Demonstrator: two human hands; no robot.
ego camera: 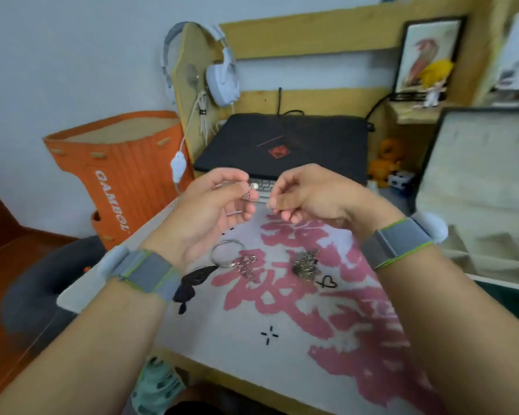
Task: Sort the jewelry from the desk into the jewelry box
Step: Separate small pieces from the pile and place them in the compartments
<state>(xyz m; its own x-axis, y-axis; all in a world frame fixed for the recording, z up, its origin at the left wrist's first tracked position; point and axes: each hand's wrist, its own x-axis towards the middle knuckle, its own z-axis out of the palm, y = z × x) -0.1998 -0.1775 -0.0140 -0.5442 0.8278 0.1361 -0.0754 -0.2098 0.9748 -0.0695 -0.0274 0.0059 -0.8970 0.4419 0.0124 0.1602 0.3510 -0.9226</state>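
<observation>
Evenly lit, soft and fairly bright, with no hard shadows on the desk mat (282, 339) and no clear single light source. Slightly washed and bluish on the wall. Small glints on the metal keyring (226, 253). Motion blur over both hands, strongest on the right hand (309, 193) and the left hand (216, 205). Heavily smeared toward the right edge, where the open jewelry box (480, 187) loses detail. Wide-angle bending of straight lines near the borders.
</observation>
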